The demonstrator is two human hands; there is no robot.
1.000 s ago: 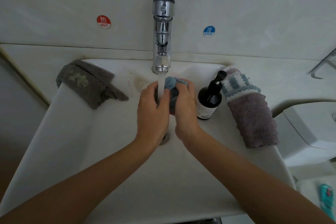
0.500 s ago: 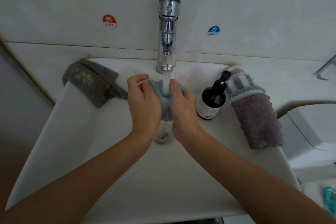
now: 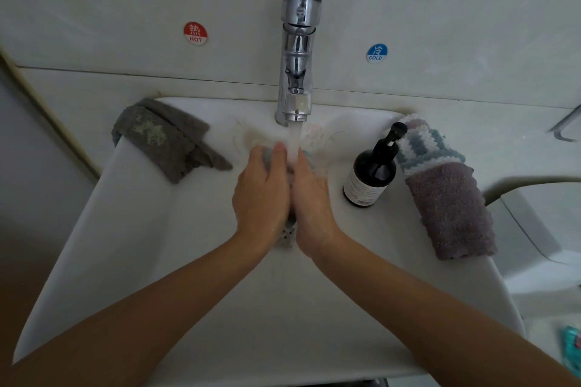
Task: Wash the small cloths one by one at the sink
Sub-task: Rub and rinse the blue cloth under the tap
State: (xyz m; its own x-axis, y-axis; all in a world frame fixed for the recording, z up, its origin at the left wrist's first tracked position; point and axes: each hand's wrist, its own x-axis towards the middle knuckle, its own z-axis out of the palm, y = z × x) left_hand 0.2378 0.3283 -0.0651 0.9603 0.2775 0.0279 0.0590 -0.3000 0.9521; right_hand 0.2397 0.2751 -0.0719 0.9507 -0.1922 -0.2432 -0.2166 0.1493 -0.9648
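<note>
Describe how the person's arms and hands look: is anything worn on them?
Both arms are bare from the frame's lower edge to the wrists: no sleeve shows. The left hand and the right hand wear no gloves. No watch, bracelet or ring is visible on the wrists or on the backs of the fingers that show. The hands look wet. The fingertips are mostly hidden, so the nails cannot be judged.

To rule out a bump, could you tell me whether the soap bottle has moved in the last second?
No. The soap bottle keeps its place right of the faucet.
</note>
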